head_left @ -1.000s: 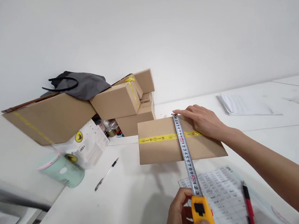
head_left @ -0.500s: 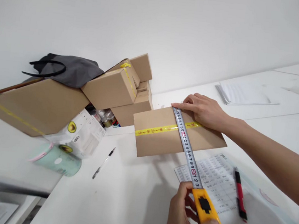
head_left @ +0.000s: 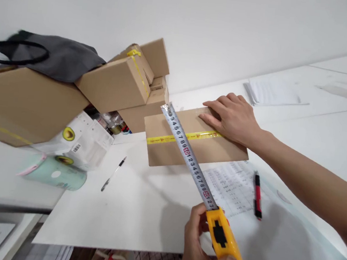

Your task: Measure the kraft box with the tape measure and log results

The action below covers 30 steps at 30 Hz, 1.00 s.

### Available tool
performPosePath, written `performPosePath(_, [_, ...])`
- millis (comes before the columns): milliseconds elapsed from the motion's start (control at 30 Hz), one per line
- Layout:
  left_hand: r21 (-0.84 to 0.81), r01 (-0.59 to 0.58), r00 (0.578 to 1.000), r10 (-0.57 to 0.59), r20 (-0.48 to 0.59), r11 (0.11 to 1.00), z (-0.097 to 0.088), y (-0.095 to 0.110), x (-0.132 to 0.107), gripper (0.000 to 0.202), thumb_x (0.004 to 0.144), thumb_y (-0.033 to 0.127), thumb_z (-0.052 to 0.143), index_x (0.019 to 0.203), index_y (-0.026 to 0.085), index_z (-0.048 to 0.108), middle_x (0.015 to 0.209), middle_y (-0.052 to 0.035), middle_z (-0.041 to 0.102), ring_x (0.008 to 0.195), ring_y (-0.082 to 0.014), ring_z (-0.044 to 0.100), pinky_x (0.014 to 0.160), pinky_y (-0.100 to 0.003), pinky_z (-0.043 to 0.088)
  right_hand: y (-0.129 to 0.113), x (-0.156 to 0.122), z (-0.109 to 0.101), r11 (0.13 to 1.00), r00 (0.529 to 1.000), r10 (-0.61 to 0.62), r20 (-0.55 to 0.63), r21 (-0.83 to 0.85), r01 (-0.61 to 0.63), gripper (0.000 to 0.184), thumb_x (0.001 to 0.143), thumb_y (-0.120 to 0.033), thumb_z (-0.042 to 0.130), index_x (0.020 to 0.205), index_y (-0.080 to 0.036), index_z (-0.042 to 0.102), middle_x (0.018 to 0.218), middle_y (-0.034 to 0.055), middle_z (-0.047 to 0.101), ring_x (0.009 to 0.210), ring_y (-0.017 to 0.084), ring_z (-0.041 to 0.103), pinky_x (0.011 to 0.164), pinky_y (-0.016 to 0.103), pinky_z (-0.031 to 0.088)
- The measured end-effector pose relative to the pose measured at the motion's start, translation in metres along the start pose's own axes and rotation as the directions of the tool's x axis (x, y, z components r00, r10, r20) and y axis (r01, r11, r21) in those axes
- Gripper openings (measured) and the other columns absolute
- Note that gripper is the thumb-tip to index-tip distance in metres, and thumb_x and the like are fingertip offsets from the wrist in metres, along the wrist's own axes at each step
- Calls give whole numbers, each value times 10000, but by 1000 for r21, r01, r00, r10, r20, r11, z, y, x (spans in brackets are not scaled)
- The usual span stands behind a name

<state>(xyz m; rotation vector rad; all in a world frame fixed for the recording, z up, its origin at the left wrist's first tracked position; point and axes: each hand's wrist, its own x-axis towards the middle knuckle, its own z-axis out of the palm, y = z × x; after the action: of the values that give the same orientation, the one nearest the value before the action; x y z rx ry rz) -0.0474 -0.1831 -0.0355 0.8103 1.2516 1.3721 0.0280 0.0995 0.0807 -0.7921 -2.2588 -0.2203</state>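
Note:
My left hand (head_left: 204, 249) is closed around the yellow case of a tape measure (head_left: 224, 234), thumb on its near end. The metal blade (head_left: 188, 152) extends up and left over a cardboard box (head_left: 173, 155) with yellow tape along it. Its free tip sticks out past the far edge of the box. My right hand (head_left: 235, 116) lies over the box's far right part, thumb on the face and other fingers bent over the far edge. A printed sheet (head_left: 226, 185) and a red-and-black pen (head_left: 258, 194) lie just in front of the box.
Stacked cardboard boxes (head_left: 112, 86) with a dark grey bag (head_left: 60, 58) on top stand at the left. Before them are a white avocado-print package (head_left: 88, 141) and a mint-green pouch (head_left: 63, 174). A clear pen (head_left: 113, 173) and stacked papers (head_left: 270, 92) also lie on the white table (head_left: 114, 219).
The blade has slid left along the box, and its tip has left my right index finger. My right hand's index finger and thumb have spread apart. The view has shifted.

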Motion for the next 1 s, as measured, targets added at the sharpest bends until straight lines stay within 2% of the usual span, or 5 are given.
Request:
performPosePath(400, [399,19,1000,-19,-3,917,-18,-6,-32,631,597,246,779,1208,226,623,940,-30,693,824,-226,610,823,-341,510,-23,-69,-8,971,987,25,156,230,-61,432,1039,-493,312,1119,-299,690,1118,59,701,1060,281,580,1042,522,337])
performPosePath(600, [562,3,993,-69,96,827,-14,2,-36,633,599,280,812,1202,215,630,905,-41,679,804,-255,616,807,-378,506,-20,-89,-51,515,890,408,202,754,-407,466,1022,-554,375,1133,-286,739,882,44,670,863,224,627,843,417,478])
performPosePath(767, [588,39,978,-151,142,808,-12,3,-40,768,573,287,876,1299,234,629,1132,-100,701,1019,-353,634,981,-479,461,-23,-114,-73,474,845,489,218,747,-466,234,927,-508,618,952,-321,756,684,4,580,618,177,513,571,337,414])
performPosePath(867, [533,81,993,-117,34,842,-13,-8,-45,953,571,328,914,1443,283,532,1319,-120,644,1167,-396,587,1051,-519,424,-39,-141,-76,470,855,405,325,728,-499,162,936,-463,619,950,-346,731,692,-7,617,595,165,552,512,308,433])
performPosePath(1000, [523,-48,997,72,-24,851,-11,-15,-46,990,583,330,901,1473,293,469,1359,-114,624,1171,-381,606,1046,-551,450,-63,-172,-70,529,862,-17,506,737,-422,199,979,-398,557,1101,-327,697,798,18,703,666,171,650,560,299,520])
